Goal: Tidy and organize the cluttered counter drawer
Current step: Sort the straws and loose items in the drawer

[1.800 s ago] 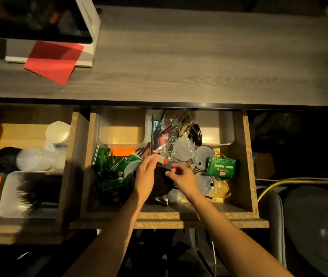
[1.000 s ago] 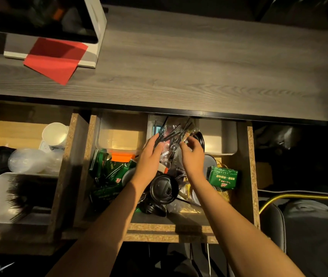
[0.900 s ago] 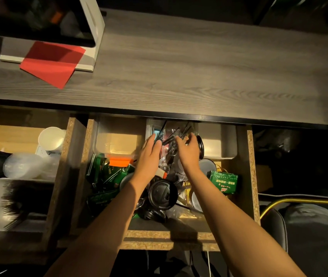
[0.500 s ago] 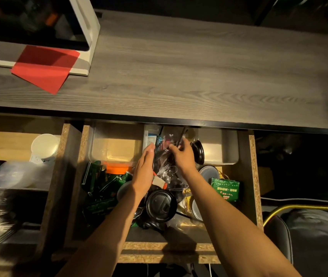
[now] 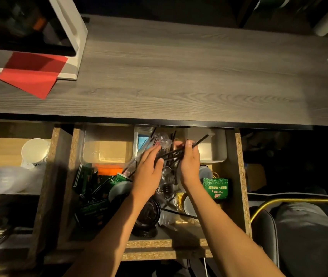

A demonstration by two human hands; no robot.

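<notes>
Now that both hands have moved from the black round lid [image 5: 148, 213] to the drawer's back, the right hand [image 5: 189, 162] grips thin black plastic straws [image 5: 176, 152] there while the left hand [image 5: 149, 168], fingers straight, steadies them, gathering begun.

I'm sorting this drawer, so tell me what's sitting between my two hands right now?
In the head view, a bundle of thin black straws runs between the left hand and right hand, over clear plastic cutlery in the drawer.
</notes>
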